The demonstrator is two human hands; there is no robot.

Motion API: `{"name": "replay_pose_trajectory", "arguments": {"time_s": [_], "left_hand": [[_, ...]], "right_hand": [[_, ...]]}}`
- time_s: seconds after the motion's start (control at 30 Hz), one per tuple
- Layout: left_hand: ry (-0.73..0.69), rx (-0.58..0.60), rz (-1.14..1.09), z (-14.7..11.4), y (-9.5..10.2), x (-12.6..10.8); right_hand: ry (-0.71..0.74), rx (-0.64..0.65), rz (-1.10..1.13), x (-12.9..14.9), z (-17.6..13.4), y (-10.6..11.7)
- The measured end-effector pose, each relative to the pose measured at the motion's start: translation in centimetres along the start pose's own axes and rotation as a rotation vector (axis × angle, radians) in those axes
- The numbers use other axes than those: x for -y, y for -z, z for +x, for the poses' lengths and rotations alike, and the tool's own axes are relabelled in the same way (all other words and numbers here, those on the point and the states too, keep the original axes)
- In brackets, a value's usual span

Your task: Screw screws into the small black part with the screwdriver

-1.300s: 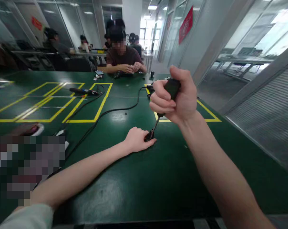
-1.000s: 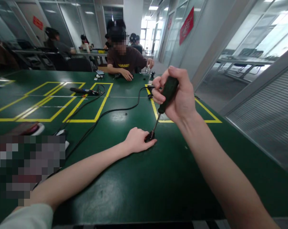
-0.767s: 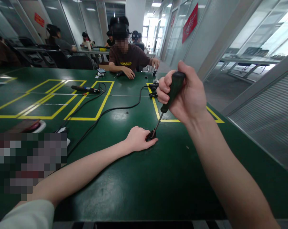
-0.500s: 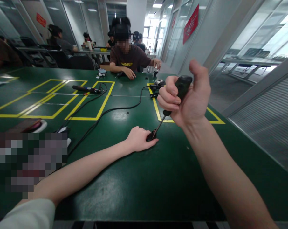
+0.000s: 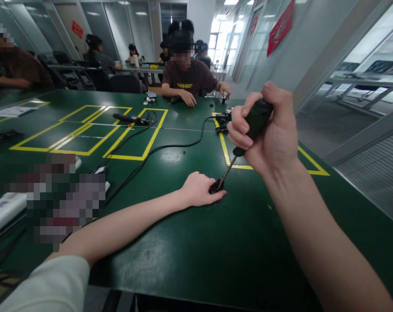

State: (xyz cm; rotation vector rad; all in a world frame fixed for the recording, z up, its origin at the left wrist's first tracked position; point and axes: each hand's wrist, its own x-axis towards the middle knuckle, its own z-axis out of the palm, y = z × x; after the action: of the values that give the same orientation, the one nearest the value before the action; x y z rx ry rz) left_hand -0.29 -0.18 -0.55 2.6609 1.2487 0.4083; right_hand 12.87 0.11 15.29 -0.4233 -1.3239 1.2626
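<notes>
My right hand (image 5: 271, 125) is wrapped round the dark handle of a screwdriver (image 5: 257, 123), thumb up near the butt end. The metal shaft slants down to the left, and its tip meets a small black part (image 5: 217, 186) on the green table (image 5: 183, 242). With fingers and thumb around that part, my left hand (image 5: 201, 189) grips it against the tabletop. What kind of part it is I cannot make out, since the fingers cover much of it.
A black cable (image 5: 157, 148) curves over the table past yellow tape outlines (image 5: 155, 135). A dark pen-shaped tool (image 5: 128, 118) lies within the tape. White power strips (image 5: 8, 210) stand at the left. Across the table sits a person (image 5: 187, 78) holding a small object.
The whole view has shifted, so things appear farther right. My right hand's grip on the screwdriver looks slightly turned; the tip stays at the black part, and my left hand keeps holding it.
</notes>
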Motion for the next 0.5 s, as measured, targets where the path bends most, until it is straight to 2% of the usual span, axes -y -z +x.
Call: {"name": "replay_pose_trajectory", "arguments": {"time_s": [0.1,0.37,0.5], "left_hand": [[0.0,0.003,0.003,0.01,0.06,-0.05],[-0.006,0.011,0.001,0.05,0.13,-0.05],[-0.007,-0.005,-0.006,0.04,0.05,-0.01]], "right_hand": [[0.023,-0.021,-0.003,0.18,-0.06,-0.12],[-0.134,0.179,0.016,0.94,-0.19,-0.04],[-0.107,0.251,0.036,0.65,-0.26,-0.14]]}}
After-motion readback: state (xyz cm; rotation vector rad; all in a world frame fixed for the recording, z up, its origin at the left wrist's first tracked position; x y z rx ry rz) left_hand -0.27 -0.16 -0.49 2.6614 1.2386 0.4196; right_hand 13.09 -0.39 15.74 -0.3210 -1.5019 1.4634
